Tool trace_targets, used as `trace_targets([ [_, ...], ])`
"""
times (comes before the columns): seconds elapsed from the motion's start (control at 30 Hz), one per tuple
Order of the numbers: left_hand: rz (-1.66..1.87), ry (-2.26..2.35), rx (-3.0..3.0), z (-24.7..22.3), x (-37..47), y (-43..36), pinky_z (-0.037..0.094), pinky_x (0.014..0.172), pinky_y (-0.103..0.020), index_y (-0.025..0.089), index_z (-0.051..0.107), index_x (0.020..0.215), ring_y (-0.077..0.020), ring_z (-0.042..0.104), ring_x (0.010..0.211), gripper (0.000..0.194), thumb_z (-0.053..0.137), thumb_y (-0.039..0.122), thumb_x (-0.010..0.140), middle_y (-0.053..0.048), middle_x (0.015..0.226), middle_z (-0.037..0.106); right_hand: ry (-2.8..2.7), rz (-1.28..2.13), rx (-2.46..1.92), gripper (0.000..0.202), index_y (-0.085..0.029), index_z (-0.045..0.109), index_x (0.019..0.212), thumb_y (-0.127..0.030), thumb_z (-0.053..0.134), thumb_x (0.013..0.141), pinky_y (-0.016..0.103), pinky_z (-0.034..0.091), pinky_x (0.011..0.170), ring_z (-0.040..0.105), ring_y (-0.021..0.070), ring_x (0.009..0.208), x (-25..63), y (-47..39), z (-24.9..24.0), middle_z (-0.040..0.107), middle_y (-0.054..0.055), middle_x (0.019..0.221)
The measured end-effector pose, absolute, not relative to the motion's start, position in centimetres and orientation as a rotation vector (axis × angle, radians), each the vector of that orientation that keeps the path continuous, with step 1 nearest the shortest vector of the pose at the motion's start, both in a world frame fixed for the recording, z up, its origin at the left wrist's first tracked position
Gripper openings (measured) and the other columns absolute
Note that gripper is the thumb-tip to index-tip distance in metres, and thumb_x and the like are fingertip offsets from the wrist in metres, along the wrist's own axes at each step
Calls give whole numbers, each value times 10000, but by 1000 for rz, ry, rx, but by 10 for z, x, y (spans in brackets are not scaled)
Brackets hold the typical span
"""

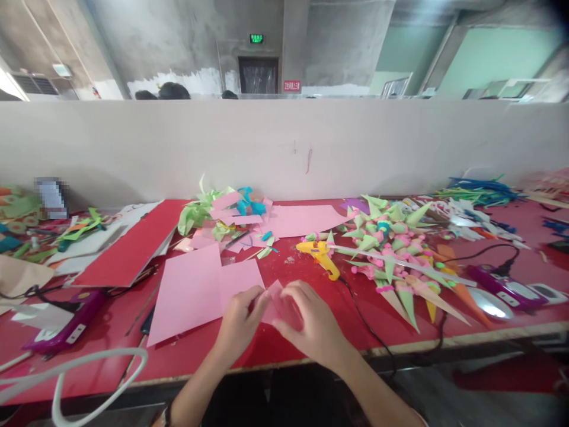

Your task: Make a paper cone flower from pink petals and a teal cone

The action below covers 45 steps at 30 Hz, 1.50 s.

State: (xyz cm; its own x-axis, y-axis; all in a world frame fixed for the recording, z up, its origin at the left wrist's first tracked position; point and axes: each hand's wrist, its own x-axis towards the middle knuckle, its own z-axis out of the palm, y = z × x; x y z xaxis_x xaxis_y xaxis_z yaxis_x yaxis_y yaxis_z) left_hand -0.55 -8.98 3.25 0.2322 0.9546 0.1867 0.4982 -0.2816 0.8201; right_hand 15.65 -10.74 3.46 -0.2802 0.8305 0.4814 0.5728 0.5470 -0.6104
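Though two hands (240,320) (317,326), one paper (276,296) between

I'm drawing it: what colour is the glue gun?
Yellow; the glue gun shows best in the head view.

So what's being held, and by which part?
Small pink paper, by its left edge in the left hand; right hand touches its right side, grip unclear.

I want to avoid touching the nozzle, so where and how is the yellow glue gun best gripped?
Best by the handle of the yellow glue gun, I think, the right hand coming from the near side: the handle slants toward the person, while the nozzle points left, away from that grip.
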Motion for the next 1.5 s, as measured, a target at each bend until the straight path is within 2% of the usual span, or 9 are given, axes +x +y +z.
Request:
trace_targets([
  [0.1, 941, 1258, 1987, 36, -1, -94, 280, 504, -208, 175, 324, 574, -80, 328, 502, 334, 324, 332, 869, 57, 517, 324, -1981, 474, -1207, 278, -166, 476, 935, -299, 587, 717, 311, 433, 693, 526, 192, 806, 149, -109, 35, 553, 48, 845],
  [0.23, 919, 1193, 2090, 39, -4, -96, 319, 527, -214, 165, 402, 587, -90, 387, 519, 329, 325, 319, 867, 36, 538, 410, -1919, 733, -1121, 92, -179, 488, 864, -252, 459, 816, 237, 407, 648, 538, 133, 707, 150, -104, 35, 567, 5, 754],
  [0.4, 829, 1348, 2211, 36, -18, -92, 362, 549, -232, 168, 471, 629, -119, 454, 541, 324, 317, 319, 871, 13, 547, 484, -1747, 800, -1191, 206, -156, 517, 721, -267, 397, 846, 209, 359, 573, 491, 118, 627, 158, -99, 30, 538, 5, 667],
  [0.5, 772, 1529, 2430, 37, -23, -88, 379, 736, -329, 184, 548, 759, -165, 528, 657, 231, 364, 285, 856, -21, 680, 600, -1653, 887, -1165, 235, -154, 508, 714, -301, 387, 852, 199, 335, 547, 448, 104, 605, 159, -99, 30, 490, -9, 649],
  [0.57, 768, 1576, 2559, 39, -21, -86, 306, 874, -405, 203, 560, 887, -198, 551, 804, 178, 394, 249, 841, -41, 854, 632, -1642, 952, -1129, 240, -156, 492, 707, -310, 383, 856, 197, 323, 544, 423, 98, 597, 157, -100, 31, 444, -22, 626],
  [0.63, 787, 1539, 2598, 41, -15, -87, 252, 929, -427, 208, 540, 968, -207, 538, 900, 198, 389, 224, 841, -48, 946, 618, -1639, 993, -1094, 235, -158, 478, 704, -311, 386, 856, 196, 313, 546, 406, 94, 596, 154, -102, 33, 413, -30, 615],
  [0.8, 862, 1425, 2338, 42, 3, -90, 368, 743, -334, 180, 516, 796, -169, 540, 730, 233, 303, 237, 872, -32, 775, 594, -1585, 1067, -1036, 246, -168, 407, 646, -307, 398, 849, 193, 267, 503, 342, 77, 553, 149, -104, 34, 342, -46, 583],
  [1.1, 1123, 1381, 1899, 34, 7, -85, 320, 522, -231, 180, 395, 574, -111, 413, 522, 297, 376, 320, 835, 35, 543, 427, -1452, 1122, -1079, 336, -160, 370, 582, -378, 397, 836, 205, 219, 467, 295, 75, 532, 144, -104, 25, 301, -44, 550],
  [1.5, 1177, 1453, 1797, 28, 11, -82, 292, 503, -220, 182, 340, 541, -98, 363, 509, 321, 398, 338, 816, 48, 521, 362, -1442, 1016, -1141, 332, -142, 432, 604, -369, 384, 841, 206, 235, 477, 316, 78, 531, 138, -105, 18, 320, -42, 544],
])
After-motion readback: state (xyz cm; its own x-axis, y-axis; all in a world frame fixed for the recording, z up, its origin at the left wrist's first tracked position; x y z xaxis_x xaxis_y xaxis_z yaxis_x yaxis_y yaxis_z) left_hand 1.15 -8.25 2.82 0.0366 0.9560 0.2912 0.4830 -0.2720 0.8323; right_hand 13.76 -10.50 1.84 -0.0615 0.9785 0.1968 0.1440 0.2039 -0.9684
